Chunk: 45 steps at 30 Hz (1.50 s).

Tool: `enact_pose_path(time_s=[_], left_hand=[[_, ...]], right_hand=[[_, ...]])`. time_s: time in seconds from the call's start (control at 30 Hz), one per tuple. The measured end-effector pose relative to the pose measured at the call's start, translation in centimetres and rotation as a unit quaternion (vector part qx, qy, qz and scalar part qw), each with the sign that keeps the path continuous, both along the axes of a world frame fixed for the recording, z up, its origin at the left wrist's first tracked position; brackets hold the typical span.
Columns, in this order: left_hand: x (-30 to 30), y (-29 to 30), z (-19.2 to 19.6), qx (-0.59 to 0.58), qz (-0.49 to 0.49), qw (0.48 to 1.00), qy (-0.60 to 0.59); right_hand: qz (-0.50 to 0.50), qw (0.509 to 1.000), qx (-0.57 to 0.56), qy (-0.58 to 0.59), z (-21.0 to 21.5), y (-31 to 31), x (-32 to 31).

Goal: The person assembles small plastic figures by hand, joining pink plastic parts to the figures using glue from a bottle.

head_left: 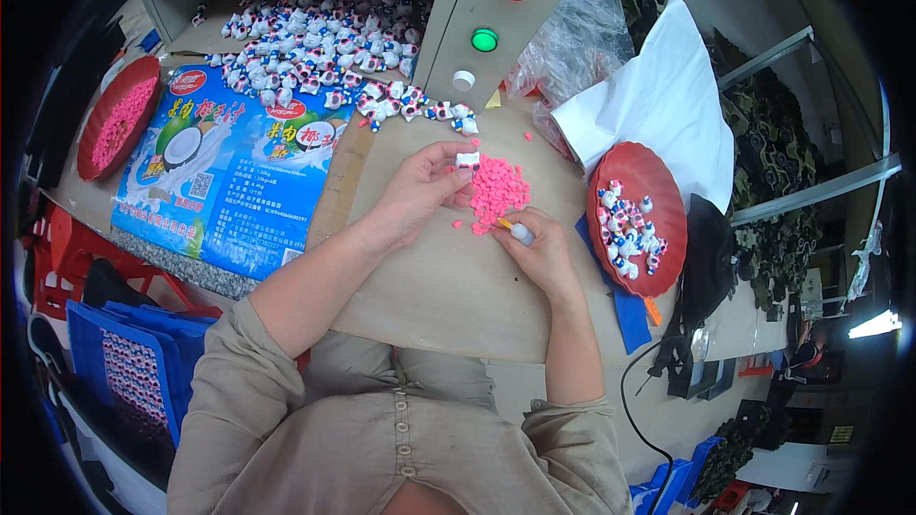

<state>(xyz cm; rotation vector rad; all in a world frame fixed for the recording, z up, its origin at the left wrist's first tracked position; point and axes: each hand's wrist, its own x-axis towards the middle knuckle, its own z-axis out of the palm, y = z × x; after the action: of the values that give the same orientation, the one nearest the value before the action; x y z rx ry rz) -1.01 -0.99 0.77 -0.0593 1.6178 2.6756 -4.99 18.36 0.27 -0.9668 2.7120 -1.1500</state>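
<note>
I watched two bare hands work small toy pieces at a tabletop.

On the far left sat a red dish of pink bits point(117, 124). The left hand point(420, 193) pinched a small white figure point(468, 160) above the pink pile point(496, 191). The right hand point(541, 248) gripped a small glue bottle point(518, 232) just near that pile. A red dish of figures point(637, 219) lay right.

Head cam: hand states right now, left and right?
Left hand: closed, pinching a small white figure over the pink pieces.
Right hand: closed on a small glue bottle, tip at the pink pieces.
</note>
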Motion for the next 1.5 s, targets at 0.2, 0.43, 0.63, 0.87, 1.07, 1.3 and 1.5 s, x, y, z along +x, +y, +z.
enact_pose_path(time_s=[0.2, 0.43, 0.63, 0.87, 1.07, 1.3, 1.5], left_hand=[[0.0, 0.6, -0.6, -0.004, -0.019, 1.0, 0.006], [0.5, 1.9, -1.0, -0.099, -0.083, 0.992, 0.015], [0.7, 2.1, -0.7, -0.159, -0.117, 0.98, 0.013], [0.8, 2.0, -0.4, -0.22, -0.118, 0.967, 0.046], [1.0, 2.2, -0.6, -0.217, -0.104, 0.969, 0.061], [0.8, 2.2, -1.7, -0.316, -0.039, 0.936, 0.154], [1.0, 2.2, -0.9, -0.304, -0.079, 0.941, 0.128]], right_hand=[[0.01, 0.999, -0.036, -0.002, 0.1, 0.1, 0.0], [-0.066, 0.903, -0.311, -0.291, 0.9, -0.3, 0.4], [-0.051, 0.885, -0.317, -0.337, 1.3, -0.6, 0.6], [-0.045, 0.876, -0.313, -0.364, 1.6, -0.8, 0.7], [-0.054, 0.868, -0.33, -0.368, 1.6, -1.0, 0.9], [-0.105, 0.89, -0.299, -0.328, 1.2, -1.4, 1.1], [-0.101, 0.896, -0.293, -0.319, 0.9, -0.8, 0.8]])
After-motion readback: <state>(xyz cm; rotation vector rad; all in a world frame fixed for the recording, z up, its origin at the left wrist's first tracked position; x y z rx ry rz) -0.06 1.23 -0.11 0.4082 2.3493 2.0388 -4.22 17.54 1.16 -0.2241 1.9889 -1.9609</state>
